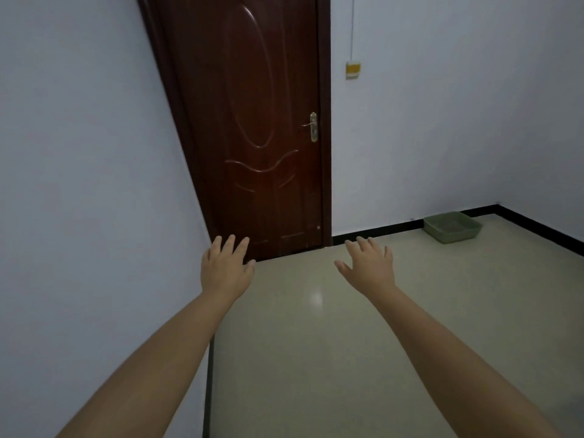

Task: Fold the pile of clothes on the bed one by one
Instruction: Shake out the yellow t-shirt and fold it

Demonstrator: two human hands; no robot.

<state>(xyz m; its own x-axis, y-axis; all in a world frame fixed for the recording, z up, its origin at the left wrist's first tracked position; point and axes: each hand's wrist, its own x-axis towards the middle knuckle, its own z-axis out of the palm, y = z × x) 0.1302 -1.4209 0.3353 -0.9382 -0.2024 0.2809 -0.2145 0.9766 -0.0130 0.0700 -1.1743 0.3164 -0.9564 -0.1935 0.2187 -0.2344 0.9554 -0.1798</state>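
Fabric is not in view: no bed, no pile. Left hand [226, 268] and right hand [368, 265] are outstretched, fingers spread, empty. Expect soft, light garments; grasp at shoulders or hems.

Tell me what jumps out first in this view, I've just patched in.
Two bare arms reach forward, left hand and right hand spread open and holding nothing. Behind them a dark red door stands shut in the pale wall, and a green tray sits on the floor by the far right corner.

A door [256, 128] stands ahead-left, with a tray [452, 226], perhaps empty, on the floor [316, 358] far right.
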